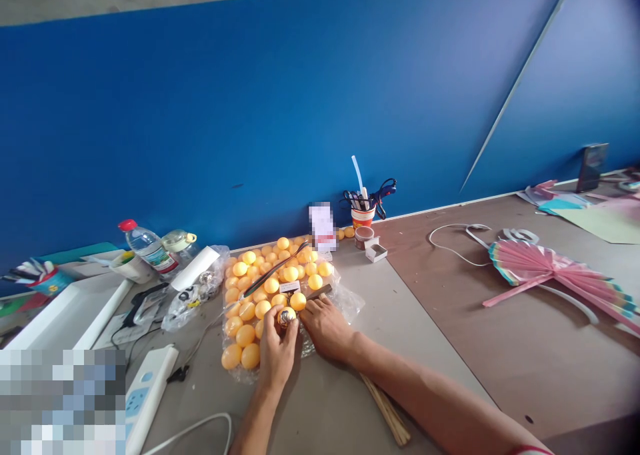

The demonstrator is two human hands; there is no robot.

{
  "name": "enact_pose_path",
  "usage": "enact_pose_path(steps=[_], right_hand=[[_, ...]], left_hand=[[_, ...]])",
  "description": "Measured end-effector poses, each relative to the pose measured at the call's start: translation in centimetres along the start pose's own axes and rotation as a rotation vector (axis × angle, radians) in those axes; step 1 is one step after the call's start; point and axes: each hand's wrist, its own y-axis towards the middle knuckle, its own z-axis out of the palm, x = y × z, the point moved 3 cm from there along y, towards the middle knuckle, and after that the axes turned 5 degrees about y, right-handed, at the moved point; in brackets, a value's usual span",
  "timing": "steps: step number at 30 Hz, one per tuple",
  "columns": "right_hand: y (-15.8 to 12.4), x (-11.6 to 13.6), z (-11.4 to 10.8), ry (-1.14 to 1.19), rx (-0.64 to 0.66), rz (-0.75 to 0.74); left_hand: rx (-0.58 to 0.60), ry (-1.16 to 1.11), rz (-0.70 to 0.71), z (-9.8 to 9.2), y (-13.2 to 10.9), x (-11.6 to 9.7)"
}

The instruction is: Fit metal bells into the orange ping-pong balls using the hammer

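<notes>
My left hand (277, 348) pinches a small orange ball (287, 316) between thumb and fingers. A shiny silver, dark-patterned patch shows on its upper side. Close beside it, my right hand (327, 325) lies palm down with curled fingers at the edge of a clear plastic bag (350, 302). What those fingers hold, if anything, is hidden. A flat brown strip (319, 292) shows just beyond the right knuckles. Around both hands lie many orange table tennis balls (245, 336), mostly in the bag. A dark cord (273, 272) and a small white label (290, 286) rest on them.
Bundled wooden sticks (385, 408) lie under my right forearm. A power strip (150, 388), white tray (90, 308) and water bottle (153, 248) stand left. At the back are a tool cup (363, 216) and small open box (376, 250). A pink paper fan (555, 268) lies right.
</notes>
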Motion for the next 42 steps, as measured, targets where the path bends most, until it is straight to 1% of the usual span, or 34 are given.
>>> enact_pose_path(steps=[3,7,11,13,17,19,21,23,25,28,31,33,35,42], right_hand=[[0.0,0.3,-0.1,-0.040,0.025,0.023],[0.1,0.1,-0.2,0.030,0.018,0.037],[0.1,-0.6,-0.7,0.208,-0.129,0.057],[0.0,-0.8,-0.9,0.340,-0.181,0.083],[-0.2,-0.6,-1.3,0.623,-0.232,0.146],[-0.2,-0.5,-1.2,0.746,-0.252,0.172],[-0.1,-0.7,-0.7,0.895,-0.256,0.245],[0.1,-1.1,0.2,1.097,-0.243,0.346],[0.3,-1.4,1.0,1.316,-0.223,0.417],[0.5,-1.3,1.4,1.574,-0.177,0.429],[0.6,-0.9,1.1,1.743,-0.107,0.425],[0.6,-0.7,0.9,1.806,-0.064,0.441],[0.5,-0.7,1.0,1.820,-0.044,0.449],[0.5,-1.1,1.8,1.781,-0.071,0.433]], left_hand=[[0.018,-0.002,-0.001,0.1,0.0,0.1],[0.005,-0.005,0.008,0.1,0.0,0.0],[-0.001,-0.037,0.009,0.0,0.0,-0.1],[0.004,-0.041,0.000,0.0,-0.1,-0.2],[0.045,-0.034,-0.017,0.0,-0.2,-0.4],[0.053,-0.032,-0.024,-0.1,-0.2,-0.5],[0.045,-0.023,-0.022,-0.1,-0.2,-0.7],[0.032,-0.013,-0.008,-0.2,-0.2,-0.9],[0.029,-0.011,0.005,-0.2,-0.3,-1.1],[0.045,-0.026,-0.003,0.0,-0.3,-1.1],[0.059,-0.042,-0.015,0.1,-0.3,-0.9],[0.066,-0.047,-0.018,0.1,-0.3,-0.8],[0.074,-0.050,-0.016,0.1,-0.3,-0.8],[0.063,-0.027,-0.003,0.1,-0.3,-0.8]])
